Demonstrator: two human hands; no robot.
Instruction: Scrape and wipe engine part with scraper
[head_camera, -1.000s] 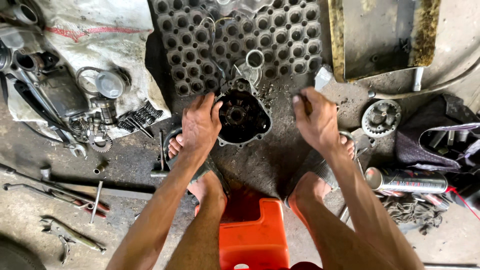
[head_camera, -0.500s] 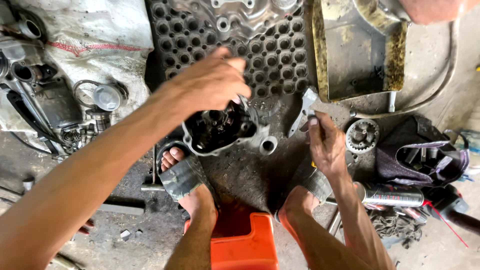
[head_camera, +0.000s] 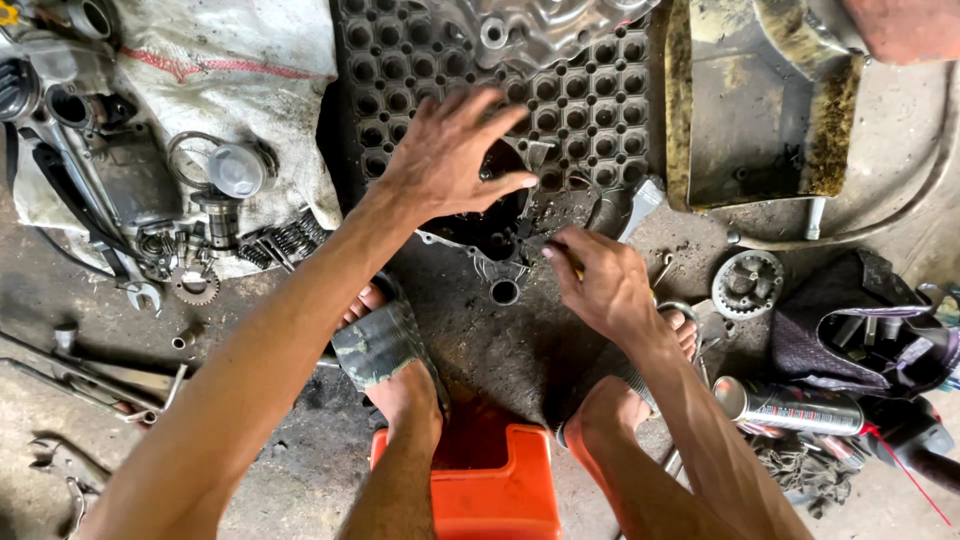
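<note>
Two bare hands over a dark round metal engine case (head_camera: 490, 235) on the grimy floor (head_camera: 500, 340). Left hand (head_camera: 450, 155) spread flat on top. Right hand (head_camera: 600, 280) pinching something small, too tiny to tell. Case open; loose parts lying about, not fitted.

Left hand (head_camera: 445, 160): lifted off the dark round metal engine casing (head_camera: 487, 235), now hovering spread above it.
Right hand (head_camera: 600, 285): moved in, fingertips at the casing's edge.
</note>
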